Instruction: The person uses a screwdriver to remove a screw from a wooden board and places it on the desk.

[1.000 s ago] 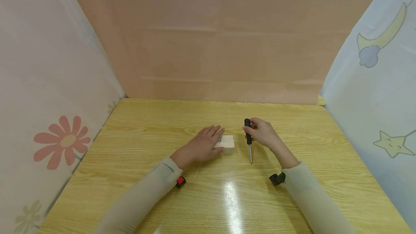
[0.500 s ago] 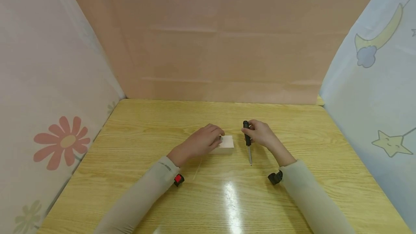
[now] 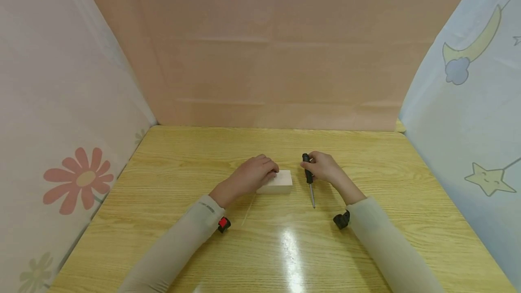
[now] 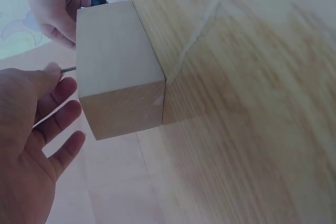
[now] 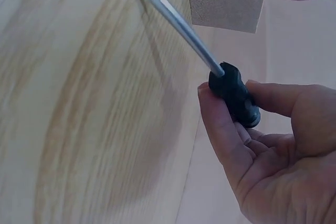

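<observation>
A pale wooden block (image 3: 278,189) lies on the table, beneath my left hand (image 3: 250,176). Between that hand's thumb and forefinger I pinch a threaded screw (image 4: 69,70), which stands out from the block's top face; its head is covered by the fingertips. The other fingers curve beside the block, apart from it in the left wrist view. To the right of the block, my right hand (image 3: 327,167) grips a screwdriver (image 3: 307,169) by its black handle, thumb on one side and fingers on the other. Its metal shaft (image 5: 184,28) points down toward the near side, the tip touching nothing visible.
The wood-grain table (image 3: 179,162) has a pale thin streak (image 3: 247,211) in front of the block. A plain peach-coloured backdrop (image 3: 260,58) rises behind, with printed sheets at both sides. Dark wrist devices sit at both cuffs.
My left hand was spread flatter beside the screw a second ago; its fingers have since closed around the screw. The right hand with the screwdriver has shifted slightly left and nearer.
</observation>
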`<state>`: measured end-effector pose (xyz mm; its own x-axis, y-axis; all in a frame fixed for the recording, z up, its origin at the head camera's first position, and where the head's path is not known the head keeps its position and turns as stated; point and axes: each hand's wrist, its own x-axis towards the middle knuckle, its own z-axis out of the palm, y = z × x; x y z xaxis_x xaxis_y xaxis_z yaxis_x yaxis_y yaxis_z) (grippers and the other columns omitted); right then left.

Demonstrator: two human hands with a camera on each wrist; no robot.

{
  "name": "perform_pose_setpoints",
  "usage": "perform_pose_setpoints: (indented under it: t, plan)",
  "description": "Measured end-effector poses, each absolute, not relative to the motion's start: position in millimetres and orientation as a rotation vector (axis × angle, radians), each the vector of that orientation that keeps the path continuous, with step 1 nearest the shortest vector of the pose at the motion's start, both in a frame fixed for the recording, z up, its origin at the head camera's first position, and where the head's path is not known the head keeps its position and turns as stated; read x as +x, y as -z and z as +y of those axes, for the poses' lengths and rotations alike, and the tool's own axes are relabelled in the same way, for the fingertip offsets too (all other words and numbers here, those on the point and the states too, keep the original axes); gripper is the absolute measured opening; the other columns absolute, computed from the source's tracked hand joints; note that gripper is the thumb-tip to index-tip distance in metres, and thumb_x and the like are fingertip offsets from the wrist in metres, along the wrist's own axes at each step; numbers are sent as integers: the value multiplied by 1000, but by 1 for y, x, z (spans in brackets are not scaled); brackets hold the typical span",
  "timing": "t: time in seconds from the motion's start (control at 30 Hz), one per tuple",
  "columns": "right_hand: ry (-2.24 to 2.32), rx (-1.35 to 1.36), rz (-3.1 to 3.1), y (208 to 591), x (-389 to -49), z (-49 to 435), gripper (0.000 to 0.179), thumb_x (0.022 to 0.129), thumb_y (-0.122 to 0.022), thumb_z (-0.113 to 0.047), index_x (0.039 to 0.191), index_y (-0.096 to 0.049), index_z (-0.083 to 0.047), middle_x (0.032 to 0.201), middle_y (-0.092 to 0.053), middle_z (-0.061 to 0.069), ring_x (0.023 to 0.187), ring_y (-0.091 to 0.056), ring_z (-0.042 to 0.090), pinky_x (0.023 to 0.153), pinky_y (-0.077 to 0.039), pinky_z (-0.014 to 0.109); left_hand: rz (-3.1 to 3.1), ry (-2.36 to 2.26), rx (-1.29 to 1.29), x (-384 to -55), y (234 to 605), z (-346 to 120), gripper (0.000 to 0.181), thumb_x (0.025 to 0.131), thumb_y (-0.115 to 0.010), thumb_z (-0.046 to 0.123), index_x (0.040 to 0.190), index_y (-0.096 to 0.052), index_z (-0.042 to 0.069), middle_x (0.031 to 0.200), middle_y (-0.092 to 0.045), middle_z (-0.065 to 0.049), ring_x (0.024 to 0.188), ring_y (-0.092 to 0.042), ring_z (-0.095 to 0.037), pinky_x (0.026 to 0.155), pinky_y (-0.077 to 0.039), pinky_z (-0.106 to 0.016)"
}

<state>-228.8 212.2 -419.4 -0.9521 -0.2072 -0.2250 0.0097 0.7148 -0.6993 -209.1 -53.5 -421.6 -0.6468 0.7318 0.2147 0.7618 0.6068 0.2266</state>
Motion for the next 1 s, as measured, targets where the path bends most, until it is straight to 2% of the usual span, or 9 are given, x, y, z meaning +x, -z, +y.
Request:
perform_pose_setpoints:
  t: [0.27, 0.57, 0.8, 1.0]
  plan:
    - [937, -138, 2671, 424, -234, 210, 47, 103, -61, -29, 129, -57, 9, 114, -65, 27, 71, -71, 20, 66, -60, 34, -2726, 463, -1248, -210, 419, -53, 17, 105, -58, 28, 108, -68, 15, 104, -68, 5, 97, -59, -12, 88, -51, -30]
    - [896, -97, 2673, 430, -239, 207, 45, 101, -63, -31, 124, -60, 8, 107, -67, 22, 70, -70, 19, 64, -59, 31, -2782, 436, -1189, -213, 418, -49, 20, 105, -56, 34, 94, -62, 18, 87, -59, 8, 79, -51, -9, 72, -46, -26]
    - [882, -59, 2654, 429, -239, 206, 48, 101, -63, -33, 126, -58, 8, 114, -64, 24, 73, -70, 19, 66, -59, 31, -2768, 443, -1167, -214, 417, -46, 27, 104, -59, 37, 83, -63, 19, 78, -54, 9, 69, -49, -9, 64, -43, -24]
    - [872, -30, 2619, 429, -239, 206, 49, 101, -64, -35, 127, -56, 6, 117, -63, 24, 75, -70, 20, 69, -59, 33, -2799, 522, -1129, -217, 418, -47, 28, 101, -62, 41, 84, -63, 19, 77, -55, 8, 68, -49, -9, 62, -43, -24]
